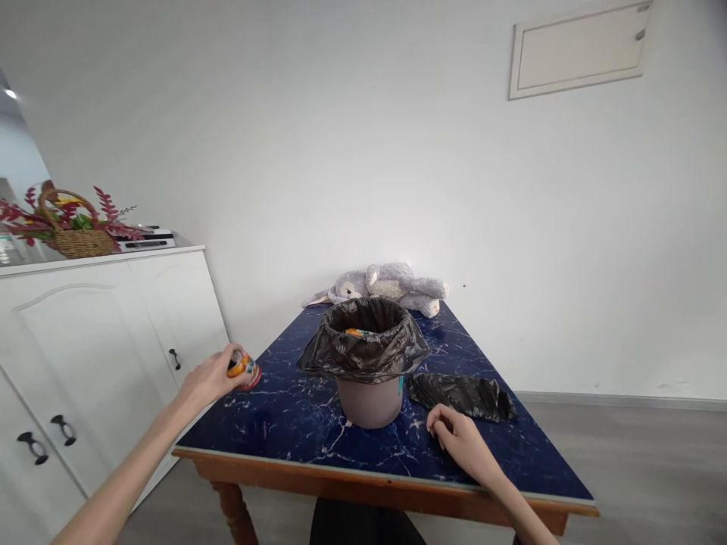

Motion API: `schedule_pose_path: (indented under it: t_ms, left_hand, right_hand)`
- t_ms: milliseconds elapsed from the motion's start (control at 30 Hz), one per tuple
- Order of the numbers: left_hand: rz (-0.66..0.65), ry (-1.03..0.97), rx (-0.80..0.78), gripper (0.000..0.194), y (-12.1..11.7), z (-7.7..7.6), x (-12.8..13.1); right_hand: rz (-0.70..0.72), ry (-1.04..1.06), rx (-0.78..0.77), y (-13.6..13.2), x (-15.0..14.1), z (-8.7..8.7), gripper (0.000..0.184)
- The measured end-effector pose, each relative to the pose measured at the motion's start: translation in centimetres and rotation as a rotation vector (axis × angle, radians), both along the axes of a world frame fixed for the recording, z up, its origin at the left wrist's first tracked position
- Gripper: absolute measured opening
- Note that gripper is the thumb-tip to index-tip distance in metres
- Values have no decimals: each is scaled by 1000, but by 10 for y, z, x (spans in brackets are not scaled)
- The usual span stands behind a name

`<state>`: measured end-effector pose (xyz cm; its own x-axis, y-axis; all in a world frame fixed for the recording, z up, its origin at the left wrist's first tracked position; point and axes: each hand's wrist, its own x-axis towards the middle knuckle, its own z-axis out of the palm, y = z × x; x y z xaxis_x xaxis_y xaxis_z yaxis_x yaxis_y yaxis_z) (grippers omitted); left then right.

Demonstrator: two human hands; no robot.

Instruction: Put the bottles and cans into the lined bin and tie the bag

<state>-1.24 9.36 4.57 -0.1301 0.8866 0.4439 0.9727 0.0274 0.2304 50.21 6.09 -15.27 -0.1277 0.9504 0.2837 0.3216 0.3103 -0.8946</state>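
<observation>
Bin-lined grey plastic pail (369,397), its black bag folded over the rim, stands mid-desk on the blue marbled desk (284,424), well right of the can. A folded black plastic bag (463,395) lies just beside the pail. The right hand (460,439) rests on the desk, fingers loosely curled, holding nothing. The left hand (213,376) has its fingers clamped around a small orange printed can (245,369) above the desk's left edge; a steady, level grip would likely serve best.
</observation>
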Motion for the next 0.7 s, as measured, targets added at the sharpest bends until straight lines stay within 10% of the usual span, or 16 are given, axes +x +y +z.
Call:
schedule_pose_path:
  t_ms: [100,300,467,700]
  left_hand:
    - [45,-105,180,74,-2,40,47]
    - [-421,-393,254,67,3,88,169]
    - [-587,-367,91,87,27,58,214]
    - [-342,-500,110,62,39,-13,158]
  right_hand:
    - [3,-8,-7,2,0,-2,17]
    - [5,-10,-23,3,2,-6,17]
    - [20,-10,-22,3,4,-6,17]
    - [18,12,1,3,4,-5,16]
